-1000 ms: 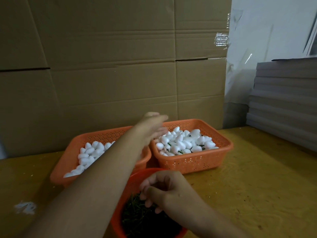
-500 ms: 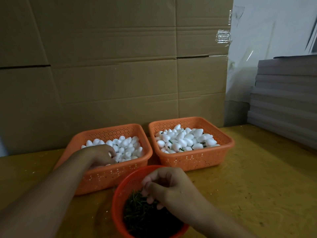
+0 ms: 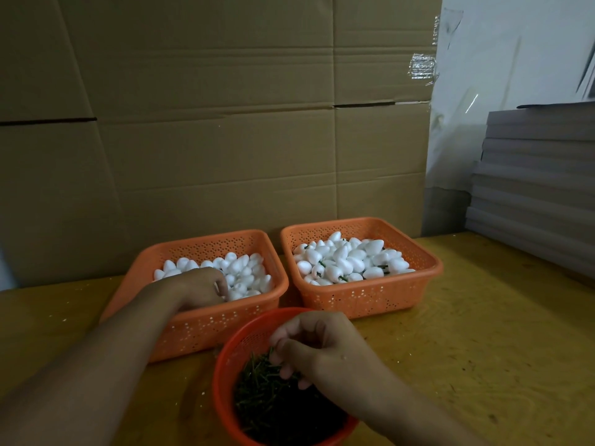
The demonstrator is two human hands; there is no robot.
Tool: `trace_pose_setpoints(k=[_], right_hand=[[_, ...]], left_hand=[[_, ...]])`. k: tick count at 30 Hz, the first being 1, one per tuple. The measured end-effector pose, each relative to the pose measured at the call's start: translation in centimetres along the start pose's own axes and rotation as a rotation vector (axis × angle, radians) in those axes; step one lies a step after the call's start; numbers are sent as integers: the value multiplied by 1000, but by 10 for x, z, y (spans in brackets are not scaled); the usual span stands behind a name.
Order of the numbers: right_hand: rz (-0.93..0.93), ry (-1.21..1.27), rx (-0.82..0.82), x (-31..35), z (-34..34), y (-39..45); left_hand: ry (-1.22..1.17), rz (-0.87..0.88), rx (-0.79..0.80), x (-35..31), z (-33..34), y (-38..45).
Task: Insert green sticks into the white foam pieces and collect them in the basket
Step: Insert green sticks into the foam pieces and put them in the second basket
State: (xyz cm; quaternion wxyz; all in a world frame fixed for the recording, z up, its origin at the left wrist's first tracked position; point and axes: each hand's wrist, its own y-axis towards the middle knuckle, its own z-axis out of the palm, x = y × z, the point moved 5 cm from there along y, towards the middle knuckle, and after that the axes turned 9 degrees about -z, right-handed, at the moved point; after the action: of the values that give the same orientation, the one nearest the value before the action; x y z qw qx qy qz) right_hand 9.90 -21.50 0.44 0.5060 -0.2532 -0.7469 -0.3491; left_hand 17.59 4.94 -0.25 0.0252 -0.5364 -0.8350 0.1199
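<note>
Yellow wooden table [image 3: 467,333]; two orange baskets [image 3: 206,320] [image 3: 363,297]; red bowl [image 3: 231,349].

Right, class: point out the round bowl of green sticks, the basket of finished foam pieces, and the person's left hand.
round red bowl [image 3: 225,365], head view, bare left rim.
right orange basket [image 3: 370,299], head view, front wall.
left hand [image 3: 199,289], head view, back of the hand.

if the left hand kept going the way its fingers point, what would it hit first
Most likely the plain white foam pieces in the left basket: the left hand already reaches in among them. Its fingertips are hidden, so contact is unclear.
</note>
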Motion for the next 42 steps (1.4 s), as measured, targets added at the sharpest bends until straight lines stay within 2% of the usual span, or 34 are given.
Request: trace_pose_setpoints(k=[3, 5, 11, 17, 23, 26, 30, 34, 39, 42], right_hand=[[19, 6, -4, -1, 0, 0], [23, 2, 0, 0, -1, 0], [19, 14, -23, 0, -2, 1], [10, -20, -29, -1, -1, 0], [-6, -44, -41, 0, -2, 0], [-12, -45, -42, -1, -1, -1], [-20, -52, -32, -1, -2, -1], [-27, -103, -28, -2, -5, 0], [-170, -607, 18, -2, -8, 0], [-249, -722, 119, 0, 0, 2]], left_hand=[[-188, 20, -138, -1, -11, -1], [-425, 95, -217, -4, -22, -3], [-1014, 361, -285, -33, -48, -69], [-1113, 593, -271, -57, -35, -143], [-1037, 676, -320, -64, -30, -161], [-1077, 657, -250, -64, -25, -160], [-1417, 537, 66, -67, -18, -155], [-1596, 406, 279, -70, -11, -153], [-1629, 340, 319, -71, -7, -149], [-1638, 320, 315, -72, -5, -148]])
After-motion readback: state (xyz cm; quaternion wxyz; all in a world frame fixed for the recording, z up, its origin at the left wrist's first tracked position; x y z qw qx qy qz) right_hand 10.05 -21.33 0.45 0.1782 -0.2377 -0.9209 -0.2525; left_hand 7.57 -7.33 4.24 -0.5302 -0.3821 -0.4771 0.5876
